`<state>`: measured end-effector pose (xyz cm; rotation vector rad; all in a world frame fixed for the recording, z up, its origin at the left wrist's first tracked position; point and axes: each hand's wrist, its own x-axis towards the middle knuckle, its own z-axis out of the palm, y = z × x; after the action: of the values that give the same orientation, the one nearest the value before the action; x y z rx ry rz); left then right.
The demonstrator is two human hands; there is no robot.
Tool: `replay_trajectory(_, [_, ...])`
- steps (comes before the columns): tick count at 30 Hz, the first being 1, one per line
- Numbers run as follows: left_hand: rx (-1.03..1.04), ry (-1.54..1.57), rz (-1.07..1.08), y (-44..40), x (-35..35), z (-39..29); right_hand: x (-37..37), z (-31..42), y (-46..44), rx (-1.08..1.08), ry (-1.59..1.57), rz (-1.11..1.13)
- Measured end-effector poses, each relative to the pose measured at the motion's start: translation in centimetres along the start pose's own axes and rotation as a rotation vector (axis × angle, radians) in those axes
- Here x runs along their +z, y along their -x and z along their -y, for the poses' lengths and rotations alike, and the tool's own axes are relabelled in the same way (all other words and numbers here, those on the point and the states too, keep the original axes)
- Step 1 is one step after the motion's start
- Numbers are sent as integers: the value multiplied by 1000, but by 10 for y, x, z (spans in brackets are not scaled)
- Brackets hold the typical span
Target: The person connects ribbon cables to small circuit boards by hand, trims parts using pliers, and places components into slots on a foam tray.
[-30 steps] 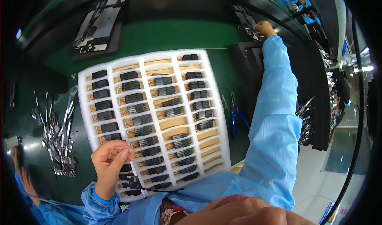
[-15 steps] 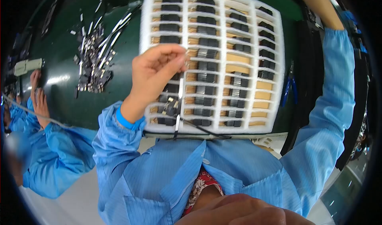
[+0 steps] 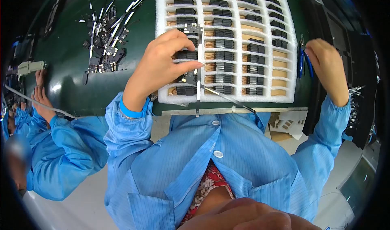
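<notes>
My left hand (image 3: 162, 59) is over the left column of a white foam tray (image 3: 199, 102). Its thumb and index finger are apart, with the thumb tip against a white-and-black strip (image 3: 200, 53). A small black connector (image 3: 193, 28) is at that strip's upper end. Below the thumb, another black connector piece (image 3: 189, 77) lies across the tray, and a thin dark strip (image 3: 229, 98) slants over the front edge. My right hand (image 3: 328, 65) is beside blue-handled pliers (image 3: 301, 63), fingers loosely bent but apart. Whether it touches them I cannot tell.
Rows of black parts (image 3: 222, 44) fill many tray slots. On the green table (image 3: 61, 63), a loose pile of connectors and strips (image 3: 106, 47) lies left of the tray. Farther left, a co-worker's hand (image 3: 42, 102) rests near a pale device (image 3: 31, 67).
My right hand has come down from the top right to the pliers. My left hand's pinched fingers have spread apart. The tray sits higher in view.
</notes>
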<state>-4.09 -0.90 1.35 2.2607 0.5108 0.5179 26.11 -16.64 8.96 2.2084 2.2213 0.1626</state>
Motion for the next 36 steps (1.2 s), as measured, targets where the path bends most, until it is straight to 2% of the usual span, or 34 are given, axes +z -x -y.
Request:
replay_trajectory(3, [14,-51,114,4,-2,-3,2,18,15,38,-113,-20])
replay_trajectory(8, [50,-120,216,13,-8,-11,13,56,-18,-171,-248,-248])
replay_trajectory(11, [82,-121,232,17,-9,-9,35,84,-56,-306,-411,-320])
replay_trajectory(13, [87,-143,238,17,-11,-12,51,98,-82,-348,-386,-301])
replay_trajectory(16, [113,-168,258,12,-15,-12,62,98,-109,-296,-301,-309])
replay_trajectory(19, [97,-116,268,10,-16,-8,73,53,-129,-144,-88,-425])
replay_trajectory(22, [110,15,207,-2,-27,-8,81,8,-136,-79,-147,-466])
replay_trajectory(25, [129,-83,91,-24,-30,-1,90,-6,-142,15,-365,-297])
replay_trajectory(28, [98,-157,86,-39,-21,11,100,-7,-151,18,-321,-363])
replay_trajectory(32, [131,-284,58,-44,-8,19,104,-8,-161,23,-292,-133])
replay_trajectory(33, [119,-284,51,-43,-7,18,105,-10,-163,-10,-278,-165])
replay_trajectory(36, [103,-269,39,-43,-6,20,104,-13,-167,4,-309,-79])
